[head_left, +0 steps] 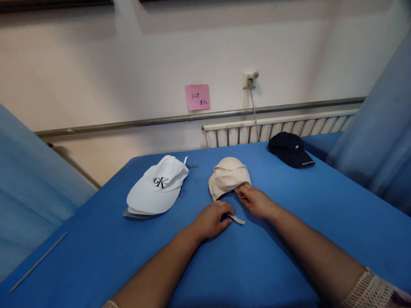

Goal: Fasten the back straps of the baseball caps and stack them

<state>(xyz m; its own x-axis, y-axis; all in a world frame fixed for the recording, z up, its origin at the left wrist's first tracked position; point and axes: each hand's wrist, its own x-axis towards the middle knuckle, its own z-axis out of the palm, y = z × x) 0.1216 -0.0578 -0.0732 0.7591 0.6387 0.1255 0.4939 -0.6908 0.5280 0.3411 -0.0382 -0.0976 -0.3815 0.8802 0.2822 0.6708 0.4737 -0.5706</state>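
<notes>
A beige baseball cap (229, 173) lies on the blue table with its back opening toward me. My left hand (214, 218) is closed on the cap's strap (236, 219), whose loose end sticks out past my fingers to the right. At the right edge of the back opening, my right hand (255, 199) pinches the cap, and a small metal glint, perhaps a buckle, shows by the fingertips. The cap's brim is hidden from view on the far side.
White caps (157, 186), stacked, with black lettering on the top one, rest to the left. A black cap (290, 149) lies at the back right. A thin stick (38, 262) is at the left edge. Behind stand a radiator (282, 127) and a wall rail (144, 122); blue curtains (379, 124) flank the table.
</notes>
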